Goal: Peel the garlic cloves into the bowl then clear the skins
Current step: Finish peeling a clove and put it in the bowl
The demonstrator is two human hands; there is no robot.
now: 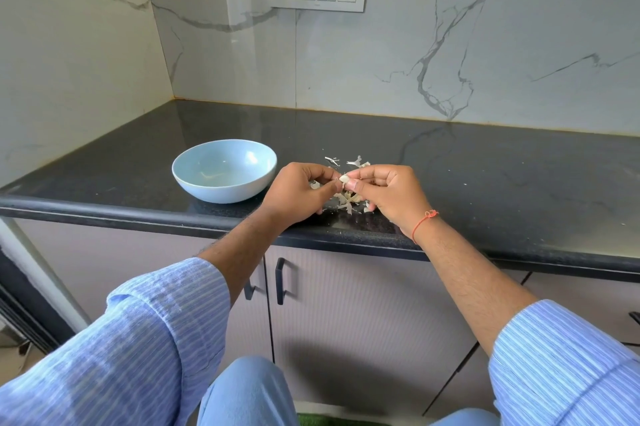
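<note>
Blue striped shirt sleeves [145, 332] fill the near edge of the view, and from them both forearms are stretched to the counter's front edge. At the grip itself, a small pale garlic clove [344, 178] is pinched between the fingertips of the left hand [298, 191] and the right hand [391, 195]; both hands are closed on it together, held just above the surface, and the peeling step is judged to be in progress. How much skin is left on the clove cannot be told.

Beneath and behind the hands, a scatter of papery off-white garlic skins [346, 200] is spread over the dark speckled stone countertop [485, 176]. Just beside the left hand, a round pale blue ceramic bowl [225, 169] is set; something pale lies on its bottom, possibly peeled cloves, though this cannot be made out surely.

Several slips could follow. The slick clove could be squeezed out of the pinch and dropped off the near edge, over which the hands are working. Light skins could be brushed to the floor by a wrist, or carried into the bowl with the clove.
</note>
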